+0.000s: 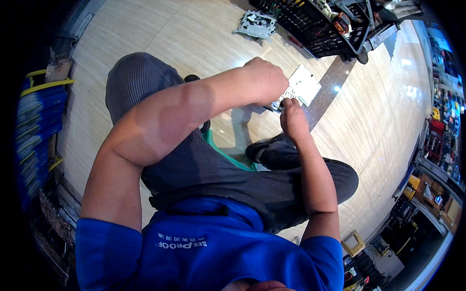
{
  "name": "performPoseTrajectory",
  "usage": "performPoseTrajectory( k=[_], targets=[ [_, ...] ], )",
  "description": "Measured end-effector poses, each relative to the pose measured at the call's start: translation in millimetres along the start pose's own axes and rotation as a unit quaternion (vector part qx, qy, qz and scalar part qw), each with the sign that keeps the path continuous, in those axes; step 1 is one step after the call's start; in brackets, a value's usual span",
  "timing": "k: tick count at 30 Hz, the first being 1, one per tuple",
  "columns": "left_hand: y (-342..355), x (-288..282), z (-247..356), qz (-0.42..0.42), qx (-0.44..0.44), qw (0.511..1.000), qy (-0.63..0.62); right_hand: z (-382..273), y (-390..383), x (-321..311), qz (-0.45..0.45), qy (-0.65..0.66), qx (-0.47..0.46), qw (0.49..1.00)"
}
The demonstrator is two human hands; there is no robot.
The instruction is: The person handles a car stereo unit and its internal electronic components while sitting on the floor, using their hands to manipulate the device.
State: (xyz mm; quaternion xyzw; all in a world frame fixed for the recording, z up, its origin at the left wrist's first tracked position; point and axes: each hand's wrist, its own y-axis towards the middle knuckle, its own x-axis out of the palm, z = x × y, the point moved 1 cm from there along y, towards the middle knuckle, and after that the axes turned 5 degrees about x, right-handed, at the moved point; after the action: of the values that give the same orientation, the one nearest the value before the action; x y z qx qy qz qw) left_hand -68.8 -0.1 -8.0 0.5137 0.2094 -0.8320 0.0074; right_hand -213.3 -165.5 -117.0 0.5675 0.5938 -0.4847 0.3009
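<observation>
A flat, pale metal plate or panel (pixel 305 84) with small openings lies low over the floor, just beyond my hands. At its left edge is my left hand (pixel 264 80), closed, with its knuckles up and its fingertips hidden. My right hand (pixel 294 119) is closed in a pinch at the panel's near edge, just below the left one. A small dark piece (pixel 281 103) shows between the two hands, too small to name. Whatever either hand grips is mostly covered by the fingers.
A black plastic crate (pixel 315 30) full of tools and parts stands at the far right. Beside it lies a silver metal frame (pixel 256 24). Blue bins (pixel 41 121) line the left side, and stocked shelves (pixel 439 131) the right. Something green (pixel 228 156) sits beneath my legs.
</observation>
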Motion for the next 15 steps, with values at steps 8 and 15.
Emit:
performPoseTrajectory(
  k=[8,15],
  targets=[
    [-3.7,-5.6,-6.9,0.027,-0.014,1.000,-0.004,-2.7,3.1,-2.7,-0.024,-0.009,0.043,0.999],
    [-1.6,-1.6,-3.9,0.015,-0.018,1.000,0.007,-6.4,1.6,-8.0,-0.021,-0.035,0.019,0.999]
  ],
)
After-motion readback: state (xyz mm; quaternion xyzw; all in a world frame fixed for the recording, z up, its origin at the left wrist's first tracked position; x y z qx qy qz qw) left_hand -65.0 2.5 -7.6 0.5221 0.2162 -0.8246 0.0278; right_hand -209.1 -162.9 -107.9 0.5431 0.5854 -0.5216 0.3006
